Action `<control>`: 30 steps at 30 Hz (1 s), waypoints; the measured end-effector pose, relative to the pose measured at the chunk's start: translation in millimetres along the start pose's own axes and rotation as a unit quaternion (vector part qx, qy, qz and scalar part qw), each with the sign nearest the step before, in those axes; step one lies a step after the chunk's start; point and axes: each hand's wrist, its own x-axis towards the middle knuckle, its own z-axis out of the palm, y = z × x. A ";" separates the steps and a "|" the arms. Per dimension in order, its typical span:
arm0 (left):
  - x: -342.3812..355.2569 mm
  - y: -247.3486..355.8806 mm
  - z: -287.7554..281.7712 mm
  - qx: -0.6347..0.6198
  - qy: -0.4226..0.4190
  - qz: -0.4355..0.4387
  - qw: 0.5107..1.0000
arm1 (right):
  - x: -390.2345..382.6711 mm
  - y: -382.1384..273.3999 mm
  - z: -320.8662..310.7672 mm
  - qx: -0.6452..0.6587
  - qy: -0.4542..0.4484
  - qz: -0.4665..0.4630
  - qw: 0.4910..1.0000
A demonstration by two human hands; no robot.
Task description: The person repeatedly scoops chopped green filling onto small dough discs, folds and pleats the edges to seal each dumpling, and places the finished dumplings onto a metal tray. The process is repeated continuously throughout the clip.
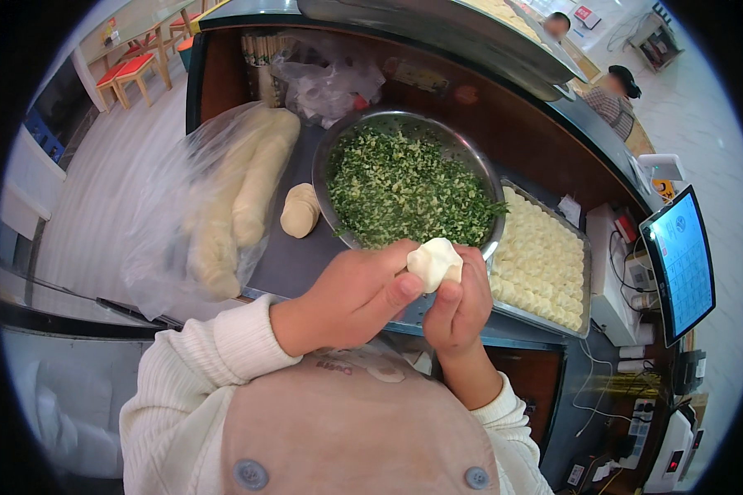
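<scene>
Between my two hands, just in front of the bowl's near rim, I hold a pale dumpling (435,264) with folded edges. My left hand (359,289) grips it from the left, thumb and fingers closed on its side. From the right, my right hand (458,301) pinches it with the thumb in front. Behind them stands a large steel bowl (489,177) of chopped green filling (413,186) with light bits. A small stack of round dough wrappers (300,211) lies left of the bowl. To the right, a metal tray (588,289) carries rows of finished dumplings (537,260).
Long dough rolls (264,169) lie under a clear plastic bag (161,214) on the left of the dark counter (285,264). Crumpled bags (326,78) sit behind the bowl. A screen (679,264) and cables stand far right. Two people (611,103) are beyond the raised counter.
</scene>
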 end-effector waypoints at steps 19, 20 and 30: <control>4.7 -0.4 12.6 0.146 0.035 0.023 0.988 | 9.5 -11.3 -18.2 0.042 -0.008 0.045 0.998; 5.2 -1.5 12.7 0.180 0.040 0.040 0.982 | 10.8 -13.2 -18.0 0.038 -0.007 0.048 0.998; 18.9 -11.9 27.8 0.190 -0.064 -0.089 0.976 | -44.7 27.2 -64.5 0.175 -0.046 0.461 0.869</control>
